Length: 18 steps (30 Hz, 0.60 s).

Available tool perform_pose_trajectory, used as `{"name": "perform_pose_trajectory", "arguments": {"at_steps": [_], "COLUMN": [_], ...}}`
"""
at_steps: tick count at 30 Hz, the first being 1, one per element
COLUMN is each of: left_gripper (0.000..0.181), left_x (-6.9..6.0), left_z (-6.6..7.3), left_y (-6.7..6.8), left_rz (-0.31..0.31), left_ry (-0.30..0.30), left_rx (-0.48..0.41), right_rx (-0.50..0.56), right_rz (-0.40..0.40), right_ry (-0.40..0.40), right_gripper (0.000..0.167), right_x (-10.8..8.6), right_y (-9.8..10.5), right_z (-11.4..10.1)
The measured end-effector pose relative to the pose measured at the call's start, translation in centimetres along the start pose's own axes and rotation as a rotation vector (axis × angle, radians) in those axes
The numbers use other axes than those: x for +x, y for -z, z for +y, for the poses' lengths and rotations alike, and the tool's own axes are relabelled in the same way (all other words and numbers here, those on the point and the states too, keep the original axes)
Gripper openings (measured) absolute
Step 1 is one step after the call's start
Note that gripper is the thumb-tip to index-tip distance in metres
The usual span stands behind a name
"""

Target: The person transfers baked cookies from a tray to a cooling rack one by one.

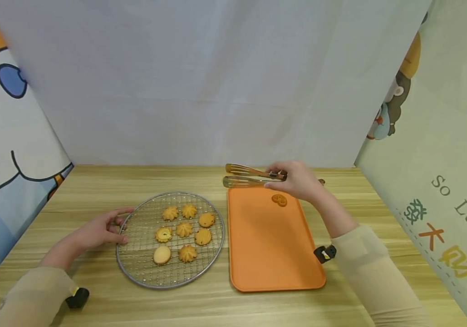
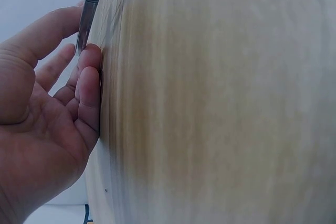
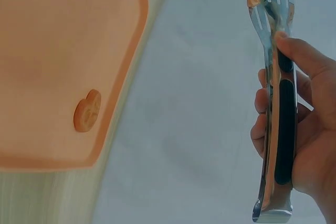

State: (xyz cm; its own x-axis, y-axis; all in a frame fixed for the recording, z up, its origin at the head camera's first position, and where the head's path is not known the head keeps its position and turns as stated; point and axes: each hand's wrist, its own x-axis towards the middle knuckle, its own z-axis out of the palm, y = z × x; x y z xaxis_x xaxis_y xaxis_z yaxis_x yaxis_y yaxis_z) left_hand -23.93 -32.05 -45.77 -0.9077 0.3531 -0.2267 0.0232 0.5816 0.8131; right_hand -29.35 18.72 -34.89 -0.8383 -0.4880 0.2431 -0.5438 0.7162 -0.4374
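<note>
A round wire cooling rack [image 1: 142,268] lies on the left of the table with several cookies [image 1: 184,229] on it, some star-shaped, some round. My left hand [image 1: 101,228] holds its rim at the left side, the thumb over the edge; in the left wrist view the rim [image 2: 90,11] runs between thumb and curled fingers. Behind an orange tray [image 1: 272,254], my right hand [image 1: 298,180] grips metal food tongs [image 3: 285,129] with dark handle inlays. The tongs' slotted heads point left, parted, with nothing between them. One pretzel-shaped cookie [image 1: 279,200] lies near the tray's far edge.
The rack and tray sit side by side on a wood-grain table [image 1: 98,190], a narrow gap between them. A pale cloth [image 1: 217,91] hangs along the table's back edge. Printed panels stand at left and right.
</note>
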Motion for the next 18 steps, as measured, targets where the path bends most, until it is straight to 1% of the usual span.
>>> {"name": "perform_pose_trajectory", "arguments": {"at_steps": [8,18], "left_gripper": [0.089,0.089], "left_x": [0.0,0.0], "left_z": [-0.1,-0.1], "left_y": [0.1,0.1], "left_rz": [-0.001,-0.001], "left_ry": [0.004,0.009], "left_rx": [-0.002,-0.001], "right_rx": [0.013,0.019], "right_rz": [0.017,0.023], "right_ry": [0.04,0.063], "right_gripper": [0.034,0.033], "right_x": [0.7,1.4], "right_y": [-0.5,-1.5], "right_z": [-1.6,-3.4]}}
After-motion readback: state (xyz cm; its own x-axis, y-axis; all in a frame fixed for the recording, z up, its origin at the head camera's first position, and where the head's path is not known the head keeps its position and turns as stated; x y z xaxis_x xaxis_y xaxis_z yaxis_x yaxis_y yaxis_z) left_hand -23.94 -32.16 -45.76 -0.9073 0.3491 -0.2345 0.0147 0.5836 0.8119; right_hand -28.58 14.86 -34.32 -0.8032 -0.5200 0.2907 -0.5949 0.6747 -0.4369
